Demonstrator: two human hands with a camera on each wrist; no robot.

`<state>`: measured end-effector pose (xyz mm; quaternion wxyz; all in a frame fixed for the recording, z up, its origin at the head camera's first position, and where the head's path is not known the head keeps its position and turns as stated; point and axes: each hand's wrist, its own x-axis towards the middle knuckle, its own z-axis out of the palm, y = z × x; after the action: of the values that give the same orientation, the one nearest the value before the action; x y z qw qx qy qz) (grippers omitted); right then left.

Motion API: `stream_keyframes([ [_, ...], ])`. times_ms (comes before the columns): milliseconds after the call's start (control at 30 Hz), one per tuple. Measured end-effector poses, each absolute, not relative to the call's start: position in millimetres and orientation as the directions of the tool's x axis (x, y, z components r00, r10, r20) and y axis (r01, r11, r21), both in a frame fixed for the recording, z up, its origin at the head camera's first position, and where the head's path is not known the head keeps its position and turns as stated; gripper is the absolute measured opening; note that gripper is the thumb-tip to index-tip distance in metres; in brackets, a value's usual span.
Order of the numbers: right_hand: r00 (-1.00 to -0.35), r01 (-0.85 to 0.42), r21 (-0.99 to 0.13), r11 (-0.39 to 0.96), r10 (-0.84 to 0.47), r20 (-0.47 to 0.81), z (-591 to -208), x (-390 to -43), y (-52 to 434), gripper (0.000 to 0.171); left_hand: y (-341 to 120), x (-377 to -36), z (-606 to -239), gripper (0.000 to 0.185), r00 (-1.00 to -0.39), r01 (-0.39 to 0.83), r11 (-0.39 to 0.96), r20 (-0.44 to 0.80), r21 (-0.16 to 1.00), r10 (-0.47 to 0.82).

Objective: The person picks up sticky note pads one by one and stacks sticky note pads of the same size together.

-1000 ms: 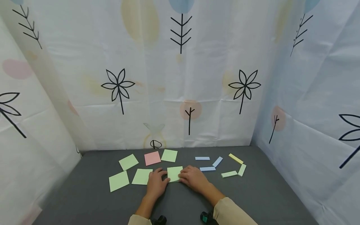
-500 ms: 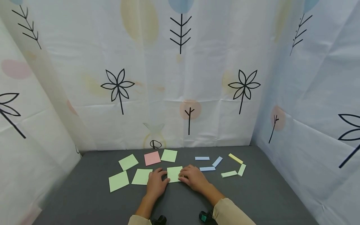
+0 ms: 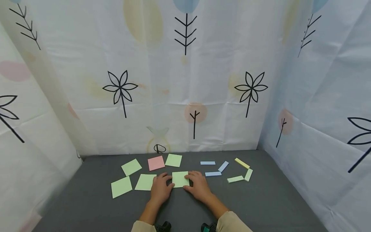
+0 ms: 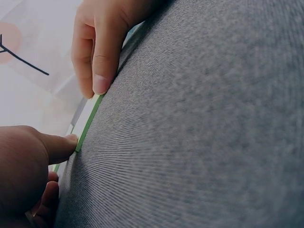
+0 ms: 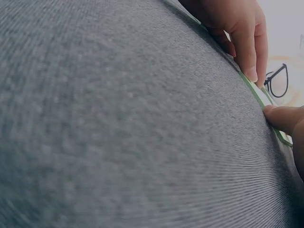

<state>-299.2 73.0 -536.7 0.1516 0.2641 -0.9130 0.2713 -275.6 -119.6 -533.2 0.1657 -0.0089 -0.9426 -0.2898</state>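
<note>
Both hands are down on the grey table (image 3: 261,199), working one green sticky-note pad (image 3: 180,179) that lies flat near the front middle of the table. The left hand (image 3: 160,189) sits at the pad's left edge, thumb tip pressed against the near corner, as the left wrist view shows, with the other fingers loosely curled beside it. The right hand (image 3: 199,188) is on the pad's right side, its fingers bent over the right edge and the thumb tip on the near edge; the pad is pinched between the two hands and lies on the cloth, not lifted. From the right wrist view, the thin green edge of the pad runs between the two thumbs, right against the table. To the left of the left hand, touching or just beside it, lies another green pad (image 3: 146,182), and further left a third green pad (image 3: 121,187). Behind them sit a tilted green pad (image 3: 131,167), a pink pad (image 3: 156,163) and one more green pad (image 3: 173,160). Off to the right, well apart from the hands, small strips are scattered: three blue strips (image 3: 213,174), a yellow strip (image 3: 242,163) and two green strips (image 3: 235,179). A white curtain with black leaf prints (image 3: 185,80) hangs behind the table.
</note>
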Motion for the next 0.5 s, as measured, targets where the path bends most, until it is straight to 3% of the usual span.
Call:
stream_keyframes([
  [500, -0.800, -0.581, -0.416, 0.700, -0.397, 0.450, -541.3, -298.3, 75.2, 0.039, -123.7, -285.2, -533.7, 0.023, -0.936, 0.161, 0.805, 0.347, 0.572, -0.059],
])
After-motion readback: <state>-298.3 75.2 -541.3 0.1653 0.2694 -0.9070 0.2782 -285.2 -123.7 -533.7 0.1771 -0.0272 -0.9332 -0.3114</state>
